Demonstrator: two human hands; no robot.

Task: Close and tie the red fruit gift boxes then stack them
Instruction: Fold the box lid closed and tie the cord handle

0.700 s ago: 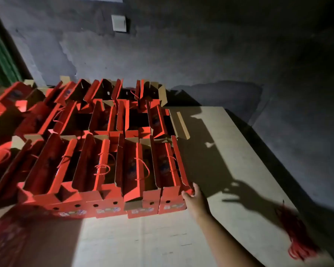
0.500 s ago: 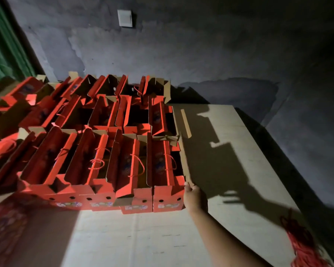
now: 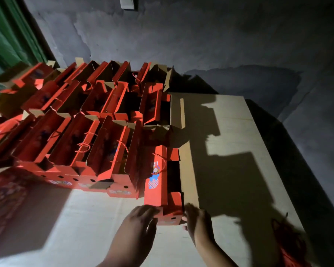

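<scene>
A pale board (image 3: 229, 132) filled the middle and right of the frame, its right edge running diagonally from upper centre-right to lower right against dark floor; bare board lay right of the boxes and along the bottom. Rows of open red boxes (image 3: 81, 132) crowded the left half. One red gift box (image 3: 158, 182) sat pulled out from the front row, lower centre, lid flaps still open. The left hand (image 3: 141, 218) touched its near left corner, fingers loosely spread, blurred. The right hand (image 3: 196, 218) gripped the near right corner, fingers curled round it. A red cord bundle (image 3: 289, 245) lay at lower right.
</scene>
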